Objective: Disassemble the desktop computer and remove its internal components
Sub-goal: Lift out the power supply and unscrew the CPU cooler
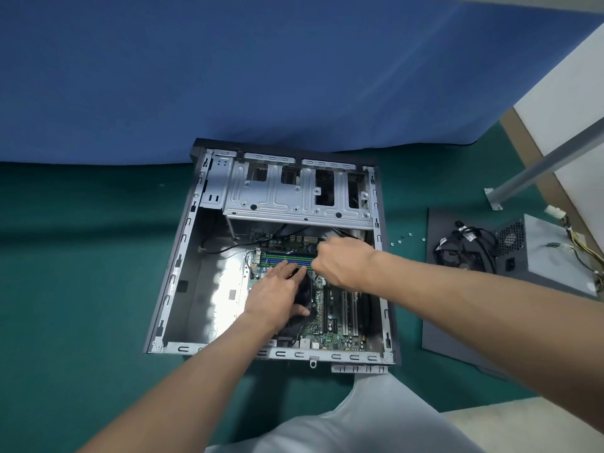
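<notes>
1. While the opened desktop case [202, 289] lies on its side on the green floor [81, 256], hard up against a blue backdrop [261, 76], I reach into it with both bare arms.
2. My left hand [277, 294] is down on the motherboard [336, 325], clasping the black cooler [305, 292] between the thumb and outstretched fingers.
3. My right hand [343, 261] is curled into a fist just above the memory slots [284, 256], with its back to the camera. The fingertips are hidden beneath, so I cannot tell whether it pinches anything.
4. The silver drive cage [294, 197] spans the far end of the case.
5. To my right, apart from the case, a grey power supply [552, 253] and a tangle of black cables [464, 253] rest on a dark side panel [457, 322].
6. A few small screws [400, 240] lie on the floor between the case and that panel.
7. My knee, in white trousers [359, 420], shows at the near edge.
</notes>
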